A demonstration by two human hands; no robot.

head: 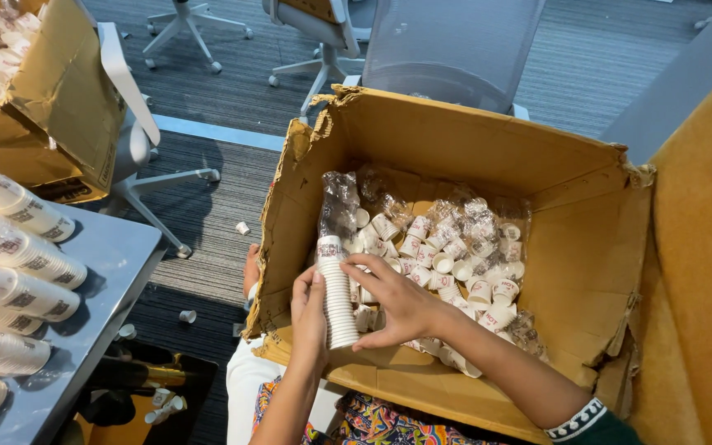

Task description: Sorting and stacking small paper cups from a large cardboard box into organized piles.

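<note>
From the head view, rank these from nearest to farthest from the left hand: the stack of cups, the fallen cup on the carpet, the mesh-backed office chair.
1. Stack of cups: held in the left hand, inside the box.
2. Fallen cup: on the carpet, left of the box.
3. Mesh-backed office chair: beyond the box's far wall.

A single head-worn camera looks steeply down and forward from close above the person's lap into an open cardboard box (488,148), with the worktop (117,255) at left.
</note>
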